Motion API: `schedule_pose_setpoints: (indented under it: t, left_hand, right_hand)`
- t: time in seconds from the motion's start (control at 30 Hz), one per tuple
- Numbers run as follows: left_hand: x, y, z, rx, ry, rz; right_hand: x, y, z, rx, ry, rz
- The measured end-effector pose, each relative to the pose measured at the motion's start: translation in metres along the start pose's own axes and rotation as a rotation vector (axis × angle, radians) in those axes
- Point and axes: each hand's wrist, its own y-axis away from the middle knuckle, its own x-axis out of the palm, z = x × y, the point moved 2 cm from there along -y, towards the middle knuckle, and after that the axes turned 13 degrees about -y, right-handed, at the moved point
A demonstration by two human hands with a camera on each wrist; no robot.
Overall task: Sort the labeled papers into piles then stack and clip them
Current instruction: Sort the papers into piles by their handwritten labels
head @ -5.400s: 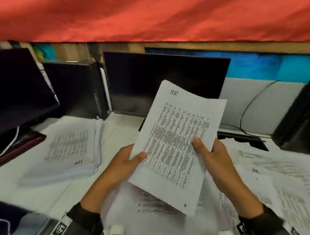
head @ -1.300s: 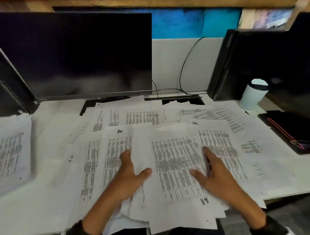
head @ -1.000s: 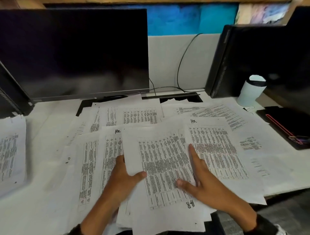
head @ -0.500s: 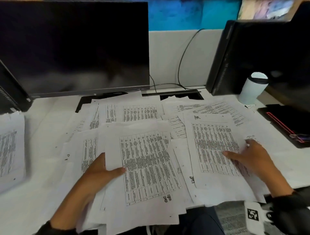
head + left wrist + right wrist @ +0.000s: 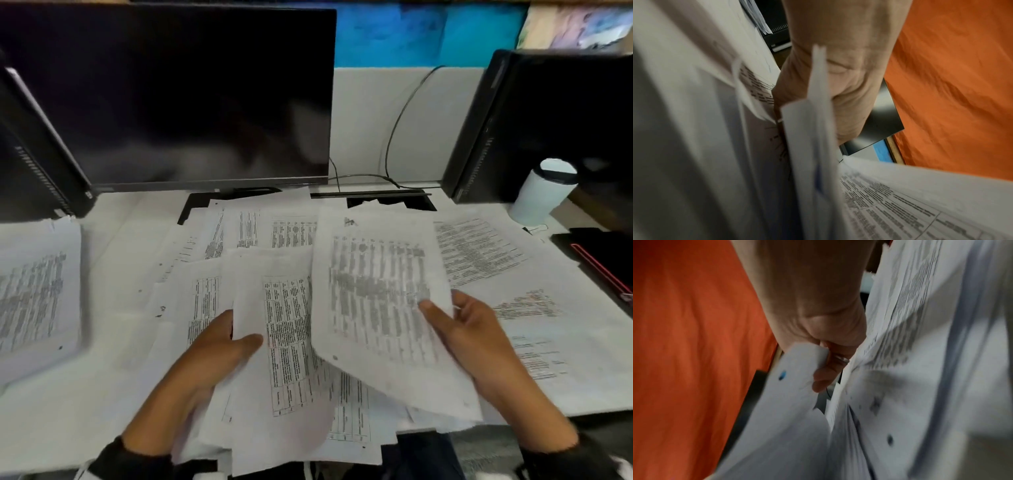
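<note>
A printed sheet (image 5: 380,301) is pinched at its right edge by the right hand (image 5: 479,339); a small sheaf (image 5: 287,342) is gripped by the left hand (image 5: 212,356). Beyond and beneath both hands, loose papers (image 5: 479,250) are spread over the worktop (image 5: 109,246); left of the left hand, a sorted pile (image 5: 34,294) is seen.

Left hand (image 5: 219,346) and right hand (image 5: 469,329) raised, thumbs pinching, fingers apparently curled beneath.

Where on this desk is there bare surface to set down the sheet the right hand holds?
The desk shows a bare strip between the stack at far left and the scattered sheets, running toward the monitor. The near-left edge is also bare. Centre and right are crowded with overlapping papers up to the white cup. The right hand holds the lifted sheet.
</note>
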Motion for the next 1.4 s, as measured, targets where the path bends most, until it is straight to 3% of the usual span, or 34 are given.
schedule_pose_setpoints:
  t: [0.27, 0.4, 0.5, 0.67, 0.8, 0.97, 1.07, 1.17, 1.23, 1.3, 1.4]
  left_hand:
    - [-0.028, 0.003, 0.013, -0.109, -0.037, -0.008]
    - [-0.052, 0.004, 0.017, -0.096, -0.104, -0.107]
    - [-0.068, 0.004, 0.021, -0.090, -0.132, -0.208]
    - [-0.071, 0.008, 0.024, -0.130, -0.165, -0.177]
    - [-0.070, 0.003, 0.029, -0.141, -0.237, -0.172]
    - [-0.074, -0.001, 0.036, -0.115, -0.200, -0.125]
    - [-0.081, 0.001, 0.037, -0.101, -0.044, -0.123]
    - [-0.092, 0.001, 0.038, -0.234, -0.011, -0.151]
    - [-0.097, -0.001, 0.042, -0.257, -0.053, -0.171]
    - [-0.097, -0.002, 0.049, -0.208, -0.156, -0.193]
    - [-0.091, 0.001, 0.052, -0.179, -0.350, -0.228]
  right_hand:
    - [0.101, 0.008, -0.043, -0.111, 0.509, 0.234]
    - [0.112, -0.004, -0.038, -0.118, 0.419, 0.170]
    - [0.079, -0.017, -0.008, -0.197, 0.390, 0.024]
    - [0.021, -0.012, 0.068, -0.238, 0.138, -0.183]
    - [0.029, -0.020, 0.073, -0.217, 0.025, -0.138]
    - [0.104, -0.012, 0.027, -0.158, 0.079, 0.090]
    - [0.149, -0.009, -0.010, -0.200, 0.324, 0.162]
    - [0.178, -0.001, -0.038, -0.174, 0.429, 0.205]
    - [0.185, 0.001, -0.052, -0.171, 0.484, 0.212]
    - [0.182, -0.003, -0.055, -0.185, 0.735, 0.148]
    - [0.172, -0.008, -0.042, -0.055, 0.856, 0.056]
